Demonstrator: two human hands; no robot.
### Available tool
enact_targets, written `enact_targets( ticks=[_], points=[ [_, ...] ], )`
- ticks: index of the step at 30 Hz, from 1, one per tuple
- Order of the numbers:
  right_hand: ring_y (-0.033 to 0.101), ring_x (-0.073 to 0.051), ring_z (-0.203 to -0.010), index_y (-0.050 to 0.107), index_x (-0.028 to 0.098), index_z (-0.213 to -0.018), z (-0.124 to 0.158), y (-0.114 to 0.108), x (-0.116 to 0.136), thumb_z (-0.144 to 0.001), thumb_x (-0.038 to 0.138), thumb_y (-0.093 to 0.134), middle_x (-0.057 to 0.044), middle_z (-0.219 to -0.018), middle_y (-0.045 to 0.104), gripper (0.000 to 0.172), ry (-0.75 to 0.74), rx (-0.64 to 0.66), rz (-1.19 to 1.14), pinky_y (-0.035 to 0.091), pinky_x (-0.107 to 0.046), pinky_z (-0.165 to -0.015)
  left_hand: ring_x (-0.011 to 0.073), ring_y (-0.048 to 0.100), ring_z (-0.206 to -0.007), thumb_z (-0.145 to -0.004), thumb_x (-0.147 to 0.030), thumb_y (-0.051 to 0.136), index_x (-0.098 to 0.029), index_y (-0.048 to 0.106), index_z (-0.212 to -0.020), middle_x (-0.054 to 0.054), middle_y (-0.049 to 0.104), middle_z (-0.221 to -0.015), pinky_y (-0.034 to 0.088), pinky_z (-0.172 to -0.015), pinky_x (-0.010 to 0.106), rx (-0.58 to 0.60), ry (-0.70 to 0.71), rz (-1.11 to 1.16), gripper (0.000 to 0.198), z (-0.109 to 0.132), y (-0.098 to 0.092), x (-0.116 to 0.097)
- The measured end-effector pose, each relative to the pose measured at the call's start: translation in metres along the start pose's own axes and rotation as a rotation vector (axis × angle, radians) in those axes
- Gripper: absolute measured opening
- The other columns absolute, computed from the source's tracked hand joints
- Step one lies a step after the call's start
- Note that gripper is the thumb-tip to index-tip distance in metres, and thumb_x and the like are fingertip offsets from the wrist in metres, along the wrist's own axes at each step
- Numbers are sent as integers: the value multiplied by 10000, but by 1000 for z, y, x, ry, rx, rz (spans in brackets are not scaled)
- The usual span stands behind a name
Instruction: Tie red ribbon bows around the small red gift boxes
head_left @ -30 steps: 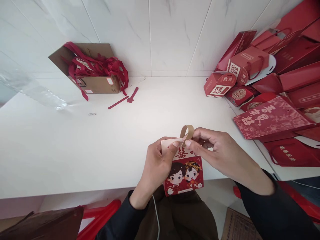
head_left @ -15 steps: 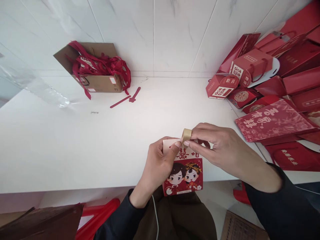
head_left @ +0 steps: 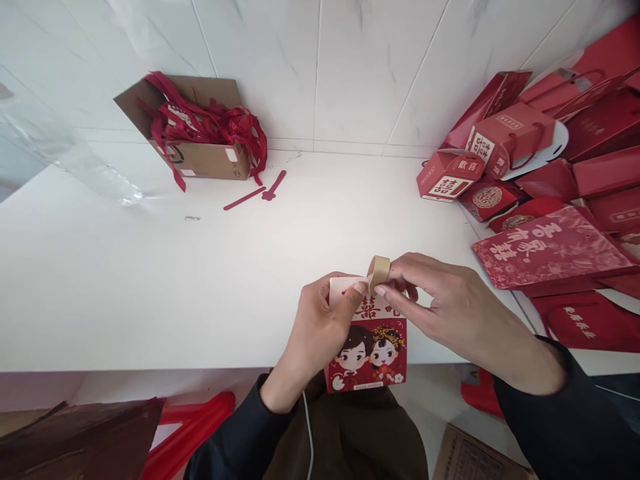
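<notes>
A small red gift box (head_left: 369, 350) printed with a cartoon couple stands upright at the near edge of the white table (head_left: 200, 280). My left hand (head_left: 320, 337) wraps round its left side, thumb on the white top flap. My right hand (head_left: 440, 307) pinches a tan looped paper handle (head_left: 379, 272) at the top of the box, thumb and forefinger closed on it. The box's right edge is partly hidden by my right fingers.
A cardboard box (head_left: 200, 143) full of red handle strips sits at the back left, with two loose red strips (head_left: 257, 190) beside it. A heap of red gift boxes and bags (head_left: 540, 187) fills the right side. Clear plastic (head_left: 75, 167) lies at the far left.
The tan loop was bent lower and tighter against the box top, then lifted slightly. Both hands stay on the box; the view shifted a little.
</notes>
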State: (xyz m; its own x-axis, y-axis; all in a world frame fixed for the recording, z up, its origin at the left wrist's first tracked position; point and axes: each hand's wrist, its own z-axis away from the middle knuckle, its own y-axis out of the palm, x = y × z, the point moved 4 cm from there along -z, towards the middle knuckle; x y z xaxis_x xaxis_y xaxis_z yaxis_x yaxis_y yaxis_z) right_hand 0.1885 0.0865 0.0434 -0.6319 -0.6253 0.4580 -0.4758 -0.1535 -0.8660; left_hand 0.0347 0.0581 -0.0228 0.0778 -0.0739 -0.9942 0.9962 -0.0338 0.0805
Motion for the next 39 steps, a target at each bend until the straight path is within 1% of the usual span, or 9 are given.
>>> enact_targets(
  ticks=[5, 10, 13, 17, 20, 23, 28, 35, 39],
  points=[
    [607, -183, -846, 568, 234, -913, 5, 4, -1, -976, 99, 527, -27, -926, 600, 155, -8, -15, -52, 455, -308, -736, 130, 508, -679, -942, -444, 643, -153, 758, -971, 14, 635, -746, 404, -623, 253, 2, -5, -9, 314, 1, 1, 2],
    [613, -178, -880, 605, 231, -988, 6, 6, -2, -997, 101, 515, -29, -968, 598, 159, 6, 12, -93, 465, -303, -774, 123, 486, -666, -949, -458, 631, -156, 756, -981, 9, 617, -738, 387, -606, 247, 9, -8, -5, 328, 0, 1, 2],
    [605, -172, -848, 581, 232, -955, 5, 7, -4, -996, 109, 526, -22, -949, 596, 141, 31, 1, -85, 463, -297, -747, 119, 494, -664, -948, -452, 634, -162, 748, -941, 7, 626, -738, 391, -607, 243, -4, -7, -12, 312, 0, 0, 2],
    [555, -155, -720, 497, 237, -878, 7, 8, -5, -989, 148, 558, -5, -871, 563, 155, 76, -59, -51, 440, -283, -634, 137, 556, -712, -946, -437, 639, -162, 745, -923, 31, 678, -798, 432, -650, 252, -5, 11, -9, 296, 0, 1, 0],
    [549, -148, -702, 504, 235, -876, 11, 8, -4, -986, 146, 563, 3, -848, 546, 154, 68, -79, -29, 433, -273, -610, 121, 515, -636, -915, -445, 676, -162, 739, -903, 14, 644, -730, 412, -597, 247, -13, -20, 22, 291, 0, 2, 1],
    [551, -142, -694, 536, 232, -892, 15, 7, -3, -992, 147, 569, 8, -842, 545, 135, 68, -91, -11, 431, -268, -604, 96, 424, -548, -857, -462, 739, -162, 729, -884, -14, 570, -641, 329, -510, 233, -8, -73, 95, 302, 1, 4, 3],
    [609, -150, -788, 557, 228, -918, 16, 8, -4, -1005, 131, 555, -5, -918, 603, 130, 79, -77, -41, 456, -273, -671, 79, 344, -514, -822, -463, 772, -168, 727, -892, -32, 505, -594, 243, -483, 228, 31, -122, 178, 307, 3, 7, 4],
    [627, -166, -859, 566, 222, -964, 16, 12, -5, -1020, 120, 524, -21, -958, 620, 125, 47, -30, -37, 469, -290, -725, 87, 368, -526, -825, -445, 765, -165, 699, -856, -21, 515, -603, 262, -479, 228, -2, -154, 173, 289, 5, 7, 5],
    [627, -164, -824, 537, 220, -916, 17, 15, -3, -1010, 124, 534, -17, -925, 615, 135, 57, -71, -10, 468, -284, -696, 81, 360, -528, -852, -417, 739, -160, 682, -855, -31, 496, -601, 264, -472, 217, -4, -152, 165, 263, 6, 8, 5]
  ],
)
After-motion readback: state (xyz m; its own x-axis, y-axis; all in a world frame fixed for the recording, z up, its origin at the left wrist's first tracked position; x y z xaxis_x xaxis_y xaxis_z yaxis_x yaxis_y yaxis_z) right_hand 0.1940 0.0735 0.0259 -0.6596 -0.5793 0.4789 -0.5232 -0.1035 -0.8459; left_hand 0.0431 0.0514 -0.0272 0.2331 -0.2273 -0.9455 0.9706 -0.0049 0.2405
